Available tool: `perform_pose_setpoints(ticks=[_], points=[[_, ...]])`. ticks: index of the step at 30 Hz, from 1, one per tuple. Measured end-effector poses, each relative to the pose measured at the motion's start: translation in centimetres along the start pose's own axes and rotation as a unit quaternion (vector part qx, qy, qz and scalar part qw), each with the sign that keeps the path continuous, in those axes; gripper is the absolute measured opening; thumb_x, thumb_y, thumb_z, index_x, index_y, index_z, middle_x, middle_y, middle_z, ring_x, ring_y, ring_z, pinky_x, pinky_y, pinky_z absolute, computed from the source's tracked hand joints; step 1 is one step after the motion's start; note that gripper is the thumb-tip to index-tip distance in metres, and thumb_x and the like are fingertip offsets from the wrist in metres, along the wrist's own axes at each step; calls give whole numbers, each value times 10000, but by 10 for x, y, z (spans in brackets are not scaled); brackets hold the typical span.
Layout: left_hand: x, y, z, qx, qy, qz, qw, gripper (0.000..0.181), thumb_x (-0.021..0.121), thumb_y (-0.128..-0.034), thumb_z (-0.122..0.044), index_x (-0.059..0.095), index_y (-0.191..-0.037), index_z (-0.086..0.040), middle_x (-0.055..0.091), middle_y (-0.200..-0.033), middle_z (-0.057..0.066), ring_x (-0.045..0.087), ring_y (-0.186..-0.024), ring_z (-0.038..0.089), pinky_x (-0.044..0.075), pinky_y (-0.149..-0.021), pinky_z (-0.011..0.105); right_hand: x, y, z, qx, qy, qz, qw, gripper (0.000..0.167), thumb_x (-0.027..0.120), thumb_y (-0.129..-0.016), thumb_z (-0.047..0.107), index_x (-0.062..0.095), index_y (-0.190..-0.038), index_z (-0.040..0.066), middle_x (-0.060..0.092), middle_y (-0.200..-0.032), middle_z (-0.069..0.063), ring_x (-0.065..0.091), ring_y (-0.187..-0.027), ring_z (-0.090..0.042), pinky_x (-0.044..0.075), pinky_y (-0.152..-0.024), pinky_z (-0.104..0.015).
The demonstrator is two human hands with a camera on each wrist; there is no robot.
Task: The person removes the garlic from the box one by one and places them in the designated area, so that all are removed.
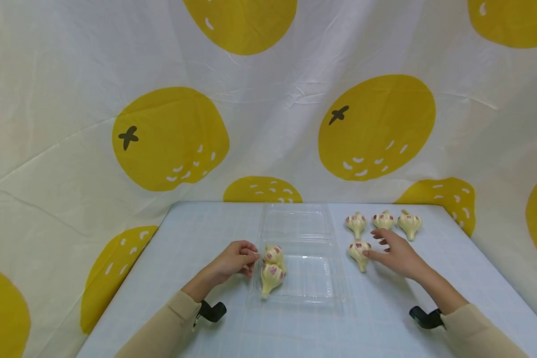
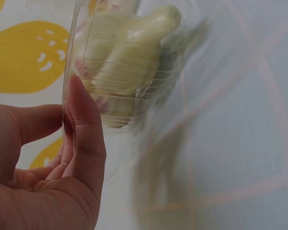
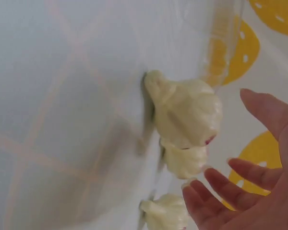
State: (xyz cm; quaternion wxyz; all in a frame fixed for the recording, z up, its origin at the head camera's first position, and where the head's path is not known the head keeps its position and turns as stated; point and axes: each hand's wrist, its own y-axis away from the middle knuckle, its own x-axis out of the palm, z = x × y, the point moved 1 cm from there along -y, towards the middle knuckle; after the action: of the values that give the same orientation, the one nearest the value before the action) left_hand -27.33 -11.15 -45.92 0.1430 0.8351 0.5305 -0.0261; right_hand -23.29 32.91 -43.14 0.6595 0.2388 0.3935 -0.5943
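Note:
A clear plastic container [image 1: 306, 273] lies unfolded on the table, its lid part [image 1: 295, 222] toward the back. Two garlic bulbs [image 1: 272, 277] sit one behind the other along its left side. My left hand [image 1: 234, 259] pinches the container's left rim between thumb and fingers, as the left wrist view [image 2: 81, 143] shows. On the right, my right hand [image 1: 398, 254] is spread beside the nearest loose garlic bulb [image 1: 359, 253], thumb close to it. In the right wrist view, the fingers of that hand [image 3: 249, 187] are parted around air near the bulb [image 3: 187, 112]; contact is not visible.
Behind the right hand, three more garlic bulbs [image 1: 355, 223] stand in a row on the pale checked table [image 1: 215, 223]. A white cloth with yellow fruit prints [image 1: 268, 114] hangs at the back. Each wrist carries a black device.

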Motion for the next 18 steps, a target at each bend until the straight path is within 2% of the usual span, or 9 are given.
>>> perform_pose_setpoints(ticks=[5,9,13,18], points=[[-1,0,1,-5,11,11,10000,250,645,-1019,-129,540,-1166,44,597,-779,58,565,-663,149,559,-596,260,-3,4,17,-301,-25,-284,9991,666,744,-954,338,483,-1392,-91,559,-1355,-293,578,-1172,-476,514,-941,-603],[-1,0,0,18,21,9,10000,255,648,-1017,-130,541,-1166,47,601,-789,61,567,-666,147,561,-597,259,1,6,38,-444,-169,-272,9985,626,753,-948,340,516,-1370,-57,583,-1329,-248,601,-1138,-426,529,-927,-586],[0,1,-1,23,28,2,10000,252,648,-1017,-126,542,-1165,48,602,-793,63,567,-667,146,561,-598,256,13,7,55,-632,-427,-204,9969,577,761,-944,321,549,-1350,-29,614,-1288,-192,615,-1103,-369,550,-918,-533],[1,1,-1,14,42,4,10000,239,643,-1018,-116,541,-1161,47,602,-789,67,566,-666,146,562,-597,254,35,6,66,-999,-649,-45,9929,468,764,-946,245,592,-1313,11,637,-1253,-115,642,-1089,-335,562,-919,-455]])
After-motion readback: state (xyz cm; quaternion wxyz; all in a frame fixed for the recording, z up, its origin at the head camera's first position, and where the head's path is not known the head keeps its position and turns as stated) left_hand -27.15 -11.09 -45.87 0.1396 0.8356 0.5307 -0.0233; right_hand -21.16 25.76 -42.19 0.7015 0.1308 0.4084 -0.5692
